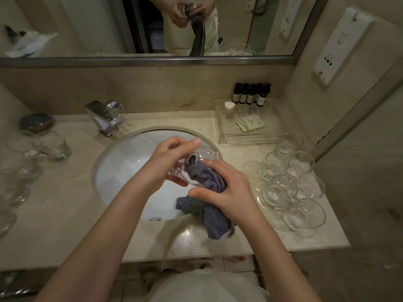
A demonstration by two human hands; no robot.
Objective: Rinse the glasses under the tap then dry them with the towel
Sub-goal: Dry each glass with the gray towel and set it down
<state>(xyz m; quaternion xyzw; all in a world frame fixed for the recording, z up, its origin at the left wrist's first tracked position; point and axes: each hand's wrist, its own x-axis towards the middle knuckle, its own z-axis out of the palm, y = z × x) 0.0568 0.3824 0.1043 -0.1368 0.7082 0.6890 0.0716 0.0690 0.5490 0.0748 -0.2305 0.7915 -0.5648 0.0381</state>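
Left hand (pixel 169 159) is curled around a clear glass (pixel 197 165), holding it tipped on its side over the sink (pixel 122 171), mouth pointing toward the right hand. Right hand (pixel 226 190) is gripping a bunched grey towel (pixel 209 182), and one end of it is stuffed into the glass, pressed up against the inside. The rest of the towel hangs down below the right hand and drapes over the front rim of the sink onto the counter (pixel 65 210), where there are a few water drops. Tap (pixel 106 116) sits at the back left of the basin, no water visible coming out of it. More glasses stand on both sides: a cluster on the right (pixel 292 182), packed close together, and another bunch on the left (pixel 52 144), kind of blurry at the edge. Behind the right cluster there's a clear tray (pixel 246 123) with some small dark bottles (pixel 250 93) lined up at the back against the wall. The mirror (pixel 87 29) above reflects both hands, the glass and the towel.
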